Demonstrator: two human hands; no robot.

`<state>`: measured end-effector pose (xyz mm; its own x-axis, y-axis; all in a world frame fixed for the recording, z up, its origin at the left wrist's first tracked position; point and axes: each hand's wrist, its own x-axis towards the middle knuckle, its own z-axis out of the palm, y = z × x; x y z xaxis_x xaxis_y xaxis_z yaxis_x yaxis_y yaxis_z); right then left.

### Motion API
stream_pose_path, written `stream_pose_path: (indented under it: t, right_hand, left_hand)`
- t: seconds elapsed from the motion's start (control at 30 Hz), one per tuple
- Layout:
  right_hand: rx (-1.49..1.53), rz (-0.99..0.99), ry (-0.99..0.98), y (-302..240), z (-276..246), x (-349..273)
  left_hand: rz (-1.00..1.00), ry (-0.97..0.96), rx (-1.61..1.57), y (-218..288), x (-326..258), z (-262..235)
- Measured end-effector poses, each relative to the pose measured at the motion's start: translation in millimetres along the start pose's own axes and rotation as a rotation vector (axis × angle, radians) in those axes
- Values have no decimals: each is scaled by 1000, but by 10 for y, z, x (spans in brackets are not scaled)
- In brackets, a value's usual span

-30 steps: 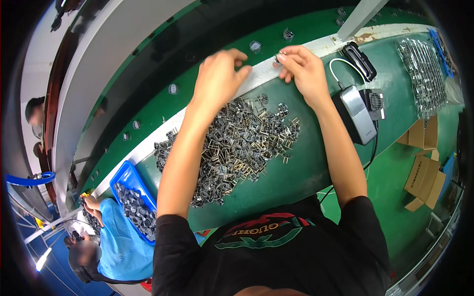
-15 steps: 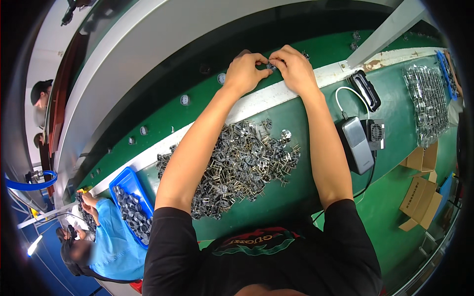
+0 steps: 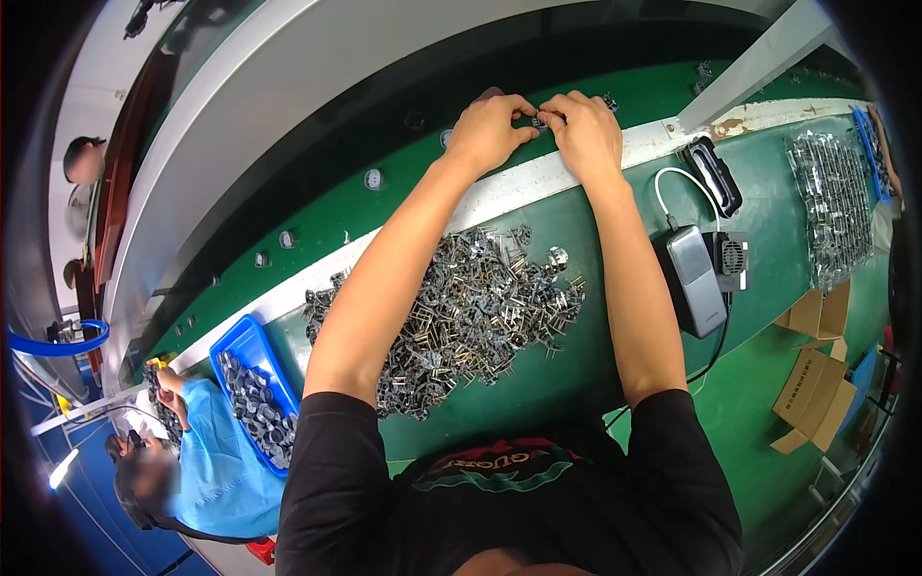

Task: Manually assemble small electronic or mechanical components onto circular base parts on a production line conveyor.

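Over the green belt, my left hand and my right hand meet at their fingertips. Between them is a small round dark component, mostly hidden by the fingers; both hands pinch it at the thumb and index finger. Another small round component sits partly behind my left wrist. One more dark component lies just beyond my right hand. Below my forearms, a large heap of dark components with metal pins is spread over the green tabletop.
A white rail divides table from belt. Blue bin with dark round pieces stands left, near a co-worker in blue. On the right are a power bank, a black case, bagged components and a cardboard box.
Components on the belt have shifted to the right and away. Both my hands have moved slightly right with the small component between their fingertips.
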<state>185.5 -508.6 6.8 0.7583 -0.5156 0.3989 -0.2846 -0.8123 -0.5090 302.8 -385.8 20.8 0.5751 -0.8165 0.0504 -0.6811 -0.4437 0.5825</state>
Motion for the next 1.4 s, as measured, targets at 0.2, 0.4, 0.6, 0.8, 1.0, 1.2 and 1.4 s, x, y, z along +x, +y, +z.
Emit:
stream_pose_path:
  t: [0.2, 0.4, 0.6, 0.8, 1.0, 1.2, 1.4]
  right_hand:
    - [208, -291, 124, -192, -293, -246]
    - [369, -169, -737, -392, -658, -664]
    - [362, -144, -506, -336, -645, -794]
    - [335, -152, -310, -252, -523, -863]
    - [582, 74, -309, -277, -394, -620]
    - [727, 124, -151, -290, -13, -343]
    - [404, 4, -175, -467, 71, -210]
  left_hand:
    - [11, 116, 124, -117, -358, -441]
    - [-59, 89, 164, -395, -556, -505]
    - [-31, 58, 101, -420, -502, -398]
    - [17, 23, 67, -383, -575, -344]
    - [25, 47, 20, -350, -611, -295]
    - [36, 54, -101, -278, -619, -298]
    - [4, 40, -112, -293, -635, -236]
